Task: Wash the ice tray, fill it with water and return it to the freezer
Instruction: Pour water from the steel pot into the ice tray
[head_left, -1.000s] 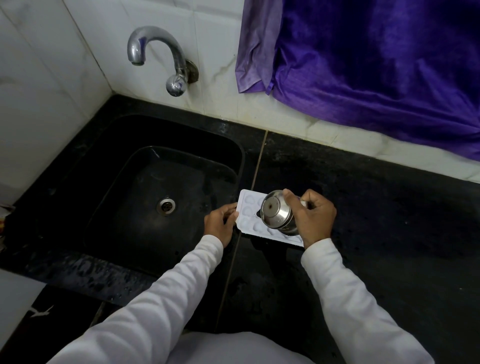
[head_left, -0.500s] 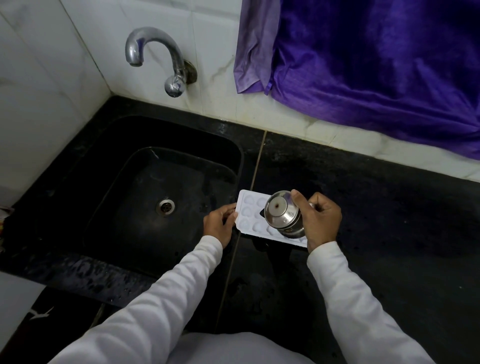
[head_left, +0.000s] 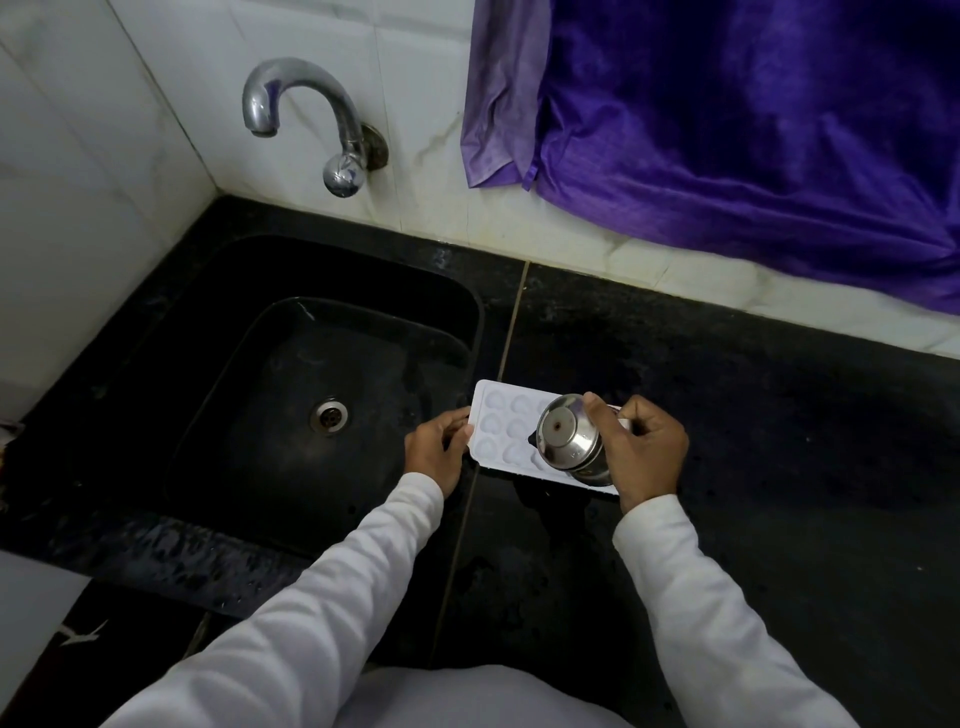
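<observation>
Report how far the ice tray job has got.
Done: the ice tray is out of the sink, on the black counter, so washing looks finished, though unconfirmed. In hand: the left hand holds the tray's end while the right hand grips a steel cup tipped over its hollows, apparently filling them. Left: finish filling, then carry it to the freezer, not in view.

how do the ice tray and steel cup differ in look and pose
The ice tray is white and flat with rounded pockets; the steel cup is shiny round metal. The ice tray lies level on the black counter; the steel cup is tipped above it, base towards the camera. The left hand holds the ice tray's end; the right hand grips the steel cup. Both are right of the sink.
</observation>
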